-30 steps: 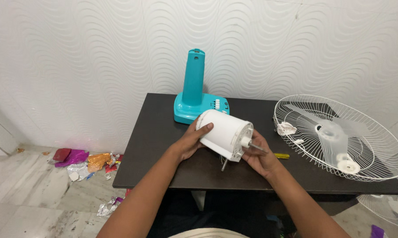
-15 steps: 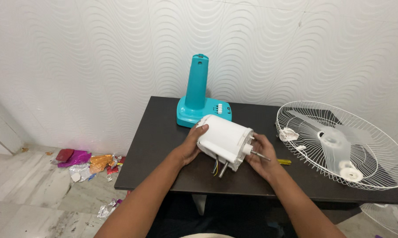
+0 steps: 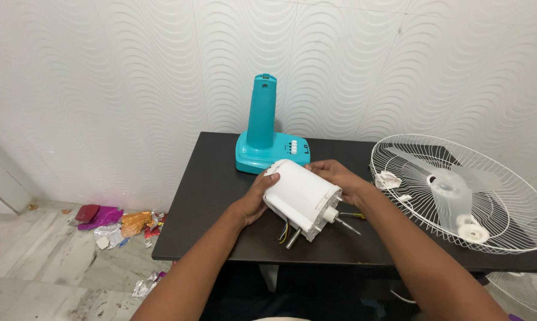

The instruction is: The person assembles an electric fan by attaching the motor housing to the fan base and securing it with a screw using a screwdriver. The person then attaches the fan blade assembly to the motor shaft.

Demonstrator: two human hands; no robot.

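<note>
At your twelve o'clock a teal fan stand (image 3: 262,134) rises upright from its base on the dark counter (image 3: 209,196), close to the white wavy-patterned wall (image 3: 131,77). Over at your three o'clock a white wire fan guard (image 3: 458,190) lies flat, hanging past the counter's right edge, with a translucent blade (image 3: 446,184) and small white parts resting in it. Down at your nine o'clock, crumpled foil wrappers (image 3: 117,221) in pink, orange and silver litter the tiled floor (image 3: 36,267).

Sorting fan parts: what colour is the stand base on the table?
Teal stand base, with white buttons; head view.
</note>
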